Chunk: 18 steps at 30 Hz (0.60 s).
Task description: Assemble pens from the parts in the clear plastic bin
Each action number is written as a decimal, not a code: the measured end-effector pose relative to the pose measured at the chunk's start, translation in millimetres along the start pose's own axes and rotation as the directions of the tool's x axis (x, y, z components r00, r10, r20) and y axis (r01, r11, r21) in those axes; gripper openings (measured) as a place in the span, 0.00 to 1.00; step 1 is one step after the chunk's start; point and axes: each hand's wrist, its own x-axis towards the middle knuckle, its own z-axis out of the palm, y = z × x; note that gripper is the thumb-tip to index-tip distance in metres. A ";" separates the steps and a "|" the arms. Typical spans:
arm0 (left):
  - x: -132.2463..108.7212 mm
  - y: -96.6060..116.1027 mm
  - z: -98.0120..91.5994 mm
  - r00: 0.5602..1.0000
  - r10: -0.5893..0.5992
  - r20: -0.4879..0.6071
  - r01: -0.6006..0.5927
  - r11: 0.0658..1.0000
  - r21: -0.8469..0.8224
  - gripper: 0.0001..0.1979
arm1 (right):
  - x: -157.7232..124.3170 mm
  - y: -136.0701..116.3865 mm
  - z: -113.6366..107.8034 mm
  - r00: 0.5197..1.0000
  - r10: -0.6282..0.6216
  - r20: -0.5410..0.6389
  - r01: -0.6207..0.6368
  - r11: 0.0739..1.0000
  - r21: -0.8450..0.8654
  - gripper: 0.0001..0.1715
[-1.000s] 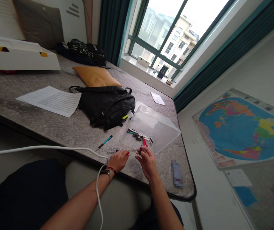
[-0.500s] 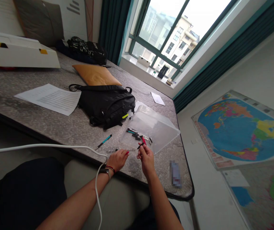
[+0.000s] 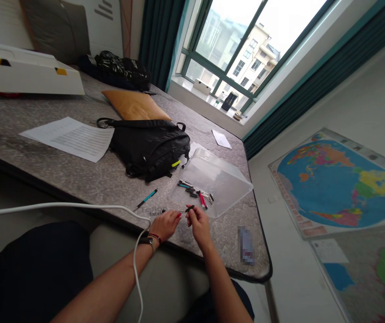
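My left hand (image 3: 165,224) is closed around a small red pen part (image 3: 179,215), and only its end shows past the fingers. Just to the right, my right hand (image 3: 199,225) pinches a slim black pen part (image 3: 189,208). The two parts are brought close end to end, with something thin between them; whether they touch I cannot tell. Beyond the hands, a clear plastic box (image 3: 227,177) holds several pens and pen parts, among them red pieces (image 3: 202,200) and black ones (image 3: 192,193). A teal-and-black pen (image 3: 147,198) lies on the mattress left of the box.
A black backpack (image 3: 152,148), a printed sheet (image 3: 74,139) and a tan envelope (image 3: 135,105) lie farther back on the mattress (image 3: 111,179). A blurred-out object (image 3: 246,245) is near the right corner. A white cable (image 3: 78,205) crosses over my left forearm.
My right hand has moved left and slightly down from the box's edge, bringing the black part up to the red one. The red pieces in the box are now uncovered. The left hand stays put.
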 end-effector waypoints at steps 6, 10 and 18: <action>-0.9 -2.0 2.3 1.000 0.012 -0.002 -0.012 1.000 0.021 0.15 | -5.7 13.6 9.4 1.000 0.001 0.024 0.001 0.997 -0.083 0.21; -1.2 -3.4 3.4 1.000 0.020 0.008 -0.020 0.999 0.025 0.15 | -6.9 26.9 13.3 1.000 -0.006 0.024 0.007 0.997 -0.072 0.20; -1.3 -5.0 5.5 1.000 0.017 0.005 -0.017 1.000 -0.026 0.16 | -4.5 39.0 13.6 0.998 -0.047 -0.034 0.041 0.987 -0.157 0.18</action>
